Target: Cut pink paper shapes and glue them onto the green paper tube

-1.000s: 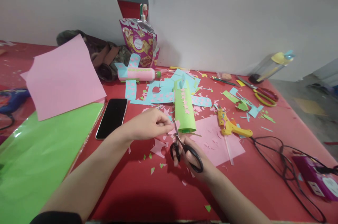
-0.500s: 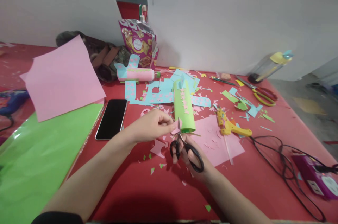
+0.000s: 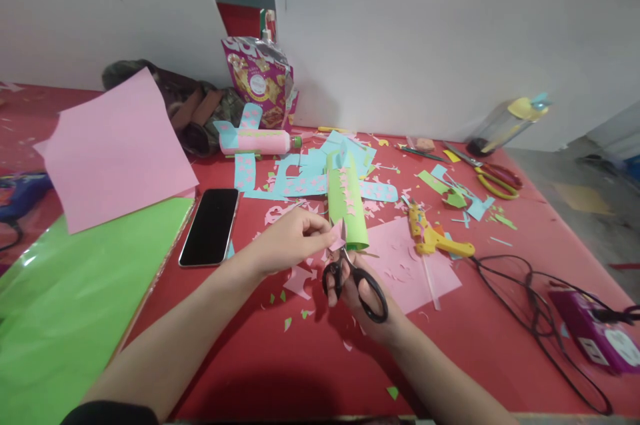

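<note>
Between the thumb and fingers of my left hand (image 3: 303, 238) is a small pink piece of paper (image 3: 337, 236). My right hand (image 3: 367, 298) has its fingers through the black handles of a pair of scissors (image 3: 370, 295), whose blades point away from me and meet the pink piece. Just beyond the blades lies a paper plane (image 3: 353, 225) with a green tube body, a row of pink stars and light-blue wings. A second plane (image 3: 263, 141), pink with a green cap, rests farther back on the left.
A phone (image 3: 210, 228) lies left of my hands, near green sheets (image 3: 75, 318) and pink sheets (image 3: 120, 151). On the right are a yellow glue gun (image 3: 437, 238) with its cord, a purple power strip (image 3: 595, 331) and large scissors (image 3: 495, 181). Paper scraps litter the red table (image 3: 280, 365).
The scissors and both hands have shifted slightly, and the blades sit a little differently at the pink piece. The whole view has moved a little; other things lie as before.
</note>
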`<state>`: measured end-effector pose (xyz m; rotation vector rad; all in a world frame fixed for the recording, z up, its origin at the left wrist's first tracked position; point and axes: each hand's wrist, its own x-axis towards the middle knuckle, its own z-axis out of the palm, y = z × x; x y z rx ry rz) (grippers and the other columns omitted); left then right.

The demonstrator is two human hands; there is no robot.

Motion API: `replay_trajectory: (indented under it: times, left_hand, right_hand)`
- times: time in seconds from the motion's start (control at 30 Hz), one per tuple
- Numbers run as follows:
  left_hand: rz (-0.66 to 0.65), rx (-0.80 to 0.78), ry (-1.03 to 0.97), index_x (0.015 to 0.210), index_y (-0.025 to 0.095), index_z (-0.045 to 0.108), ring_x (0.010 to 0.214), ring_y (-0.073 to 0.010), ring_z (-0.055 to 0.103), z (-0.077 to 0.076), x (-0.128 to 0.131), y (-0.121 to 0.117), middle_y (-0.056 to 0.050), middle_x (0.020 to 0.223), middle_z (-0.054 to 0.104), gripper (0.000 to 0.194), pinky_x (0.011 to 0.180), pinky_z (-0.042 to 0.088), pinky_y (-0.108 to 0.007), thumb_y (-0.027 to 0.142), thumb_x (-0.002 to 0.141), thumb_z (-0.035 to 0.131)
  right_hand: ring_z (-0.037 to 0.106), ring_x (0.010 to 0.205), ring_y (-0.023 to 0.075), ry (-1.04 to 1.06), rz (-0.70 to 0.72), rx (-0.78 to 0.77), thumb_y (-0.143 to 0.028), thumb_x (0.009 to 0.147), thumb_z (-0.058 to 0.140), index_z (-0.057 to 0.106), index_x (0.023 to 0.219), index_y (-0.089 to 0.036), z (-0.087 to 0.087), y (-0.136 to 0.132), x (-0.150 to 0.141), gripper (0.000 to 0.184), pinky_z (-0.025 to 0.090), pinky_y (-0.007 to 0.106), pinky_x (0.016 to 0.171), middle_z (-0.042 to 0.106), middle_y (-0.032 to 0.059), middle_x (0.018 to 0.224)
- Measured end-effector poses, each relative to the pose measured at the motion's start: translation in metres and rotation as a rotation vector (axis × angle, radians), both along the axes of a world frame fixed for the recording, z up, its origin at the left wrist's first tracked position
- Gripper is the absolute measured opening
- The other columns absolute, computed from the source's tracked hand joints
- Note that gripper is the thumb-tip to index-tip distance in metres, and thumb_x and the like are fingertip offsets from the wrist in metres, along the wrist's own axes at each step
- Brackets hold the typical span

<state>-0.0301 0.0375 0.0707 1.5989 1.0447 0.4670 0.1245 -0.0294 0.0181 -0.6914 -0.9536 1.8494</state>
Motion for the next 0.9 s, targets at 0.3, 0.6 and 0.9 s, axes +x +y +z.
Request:
replay_trajectory:
  times: [0.3,0.6,0.9]
  left_hand:
    - [-0.024,0.040,0.068,0.052,0.016,0.035,0.049,-0.0070,0.024,0.001,-0.001,-0.001,0.005,0.052,0.026,0.033,0.047,0.023,-0.021,0.036,0.077,0.042]
    - [-0.003,0.077,0.085,0.049,0.017,0.026,0.048,-0.0071,0.021,0.002,0.001,-0.003,0.006,0.050,0.021,0.036,0.047,0.021,-0.022,0.033,0.078,0.041]
    - [0.105,0.026,0.001,0.051,0.017,0.031,0.048,-0.0067,0.025,-0.006,0.010,-0.009,0.006,0.051,0.024,0.033,0.046,0.022,-0.021,0.031,0.078,0.042]
  right_hand:
    - [0.045,0.061,0.0148,0.016,0.060,-0.031,-0.055,0.068,0.056,0.043,0.075,-0.021,0.002,0.001,0.002,0.037,0.037,0.030,0.061,0.049,0.0016,0.074]
    - [0.045,0.059,0.0131,-0.014,-0.001,0.013,-0.050,0.072,0.056,0.043,0.073,-0.021,-0.001,0.000,0.000,0.032,0.036,0.027,0.058,0.046,-0.0007,0.070]
    - [0.045,0.058,0.0129,-0.089,-0.076,0.044,-0.049,0.075,0.054,0.041,0.074,-0.021,-0.002,0.000,0.000,0.030,0.036,0.027,0.058,0.048,-0.0010,0.067]
